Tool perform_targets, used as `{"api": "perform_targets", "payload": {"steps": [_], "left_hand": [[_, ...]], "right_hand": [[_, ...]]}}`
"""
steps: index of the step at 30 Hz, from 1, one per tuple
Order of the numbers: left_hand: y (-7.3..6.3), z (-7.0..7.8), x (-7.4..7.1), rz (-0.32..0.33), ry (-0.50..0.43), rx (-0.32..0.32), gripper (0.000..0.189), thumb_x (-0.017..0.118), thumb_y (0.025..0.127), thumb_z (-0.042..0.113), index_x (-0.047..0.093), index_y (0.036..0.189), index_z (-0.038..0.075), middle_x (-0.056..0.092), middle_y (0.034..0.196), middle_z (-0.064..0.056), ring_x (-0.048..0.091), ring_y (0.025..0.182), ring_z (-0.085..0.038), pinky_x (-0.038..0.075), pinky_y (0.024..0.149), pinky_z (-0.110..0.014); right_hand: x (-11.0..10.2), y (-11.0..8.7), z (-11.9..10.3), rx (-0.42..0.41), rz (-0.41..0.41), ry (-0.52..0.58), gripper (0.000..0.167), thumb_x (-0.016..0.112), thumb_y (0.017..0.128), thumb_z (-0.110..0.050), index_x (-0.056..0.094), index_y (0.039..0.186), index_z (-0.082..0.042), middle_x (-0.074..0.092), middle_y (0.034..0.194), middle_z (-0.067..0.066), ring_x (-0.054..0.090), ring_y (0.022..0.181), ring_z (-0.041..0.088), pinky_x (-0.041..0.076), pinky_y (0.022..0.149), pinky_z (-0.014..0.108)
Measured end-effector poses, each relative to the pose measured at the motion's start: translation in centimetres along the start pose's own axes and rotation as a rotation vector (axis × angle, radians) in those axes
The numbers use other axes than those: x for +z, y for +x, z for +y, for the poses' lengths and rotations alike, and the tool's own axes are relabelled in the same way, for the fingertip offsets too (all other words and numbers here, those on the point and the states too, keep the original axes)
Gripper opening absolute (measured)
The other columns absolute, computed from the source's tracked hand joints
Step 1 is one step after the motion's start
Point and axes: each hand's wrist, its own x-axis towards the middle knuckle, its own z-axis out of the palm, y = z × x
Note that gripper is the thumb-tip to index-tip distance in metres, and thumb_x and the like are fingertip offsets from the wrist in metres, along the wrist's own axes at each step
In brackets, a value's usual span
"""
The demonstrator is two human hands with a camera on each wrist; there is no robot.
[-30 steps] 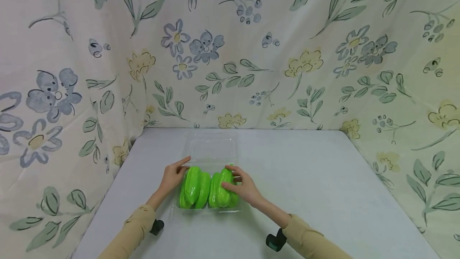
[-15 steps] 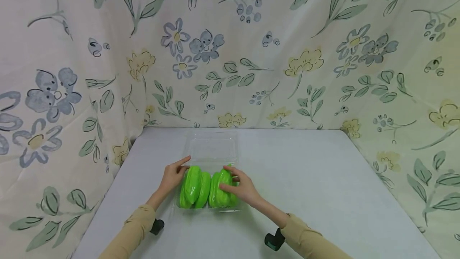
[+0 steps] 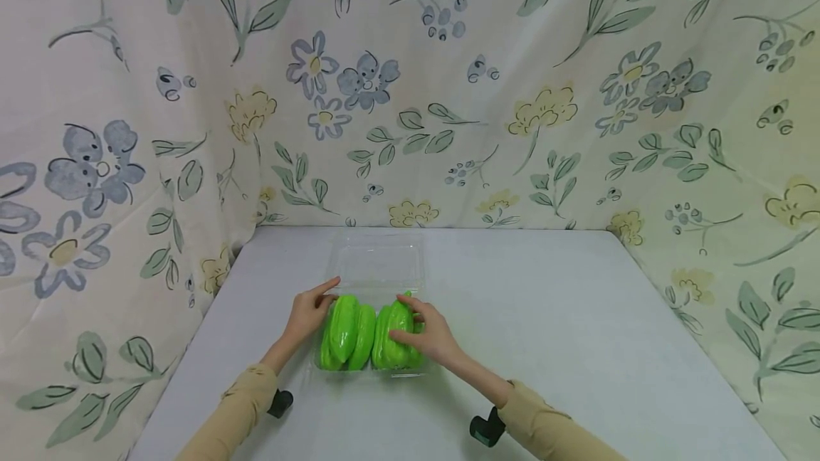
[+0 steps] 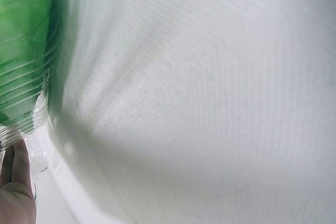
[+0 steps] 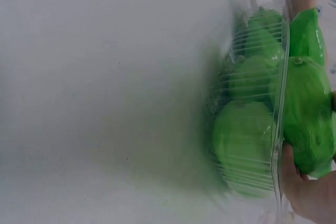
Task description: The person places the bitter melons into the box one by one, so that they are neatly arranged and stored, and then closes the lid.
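Observation:
A hinged clear plastic box (image 3: pixel 402 375) lies on the table in the head view. Several glossy, bright green, long ridged pieces fill it in a left group (image 3: pixel 344 329) and a right group (image 3: pixel 381 338); their exact kind is unclear. At the box's upper left rim rests my left hand (image 3: pixel 309 314), its visible fingers straight and touching the edge. My right hand (image 3: pixel 435 333) holds one green ridged piece (image 3: pixel 400 319) at the right of the box, thumb on its near side and fingers toward its far end. The right wrist view shows this green piece (image 5: pixel 307 111) standing above the rim.
The box's clear lid (image 3: pixel 376 262) lies folded back behind it. Pale cloth covers the table (image 3: pixel 544 319). A floral curtain (image 3: pixel 448 91) hangs along the back and sides. Dark wrist cameras show below each sleeve, such as the right one (image 3: pixel 487 429).
My right hand has shifted slightly left with the green ridged piece. My left hand stays at the box's rim.

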Motion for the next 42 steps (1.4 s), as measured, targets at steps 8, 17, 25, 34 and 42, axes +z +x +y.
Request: {"api": "perform_targets", "payload": {"steps": [8, 17, 25, 34, 42], "left_hand": [[-0.05, -0.07, 0.06, -0.010, -0.002, -0.021, 0.039, 0.053, 0.089, -0.009, 0.059, 0.127, 0.000, 0.071, 0.099, -0.023, 0.035, 0.044, -0.002, 0.034, 0.044, -0.019], [-0.05, -0.01, -0.03, -0.008, -0.011, -0.022, 0.039, 0.053, 0.090, -0.009, 0.059, 0.127, 0.000, 0.070, 0.100, -0.025, 0.038, 0.045, -0.002, 0.034, 0.044, -0.019], [-0.03, 0.00, 0.00, -0.008, -0.008, -0.031, 0.040, 0.052, 0.090, -0.009, 0.059, 0.127, 0.001, 0.071, 0.100, -0.023, 0.037, 0.046, -0.003, 0.033, 0.044, -0.019], [-0.02, -0.06, 0.02, -0.004, 0.004, -0.026, 0.040, 0.052, 0.089, -0.008, 0.060, 0.127, 0.002, 0.071, 0.098, -0.023, 0.037, 0.046, -0.002, 0.034, 0.044, -0.019], [0.01, -0.10, 0.16, 0.005, 0.006, -0.033, 0.041, 0.053, 0.088, -0.011, 0.060, 0.126, 0.001, 0.071, 0.097, -0.022, 0.039, 0.047, -0.002, 0.034, 0.045, -0.017]], "right_hand": [[0.26, -0.10, -0.25, -0.021, 0.045, -0.043, 0.077, 0.076, 0.080, -0.028, 0.038, 0.145, -0.011, 0.053, 0.129, 0.019, 0.058, 0.105, 0.032, 0.054, 0.074, 0.028], [0.25, -0.15, -0.10, -0.052, 0.135, -0.018, 0.063, 0.077, 0.079, -0.024, 0.050, 0.132, -0.002, 0.055, 0.117, 0.020, 0.060, 0.100, 0.031, 0.056, 0.076, 0.033], [0.25, -0.37, -0.06, -0.054, 0.146, 0.015, 0.052, 0.075, 0.081, -0.022, 0.057, 0.125, -0.001, 0.058, 0.113, 0.016, 0.060, 0.098, 0.028, 0.053, 0.074, 0.021], [0.32, -0.38, 0.07, -0.068, 0.143, 0.030, 0.050, 0.075, 0.081, -0.021, 0.058, 0.124, 0.000, 0.059, 0.114, 0.017, 0.061, 0.097, 0.029, 0.055, 0.076, 0.029], [0.38, -0.41, 0.19, -0.076, 0.139, 0.043, 0.051, 0.074, 0.082, -0.022, 0.057, 0.124, 0.000, 0.058, 0.114, 0.018, 0.061, 0.097, 0.030, 0.055, 0.078, 0.039]]}}
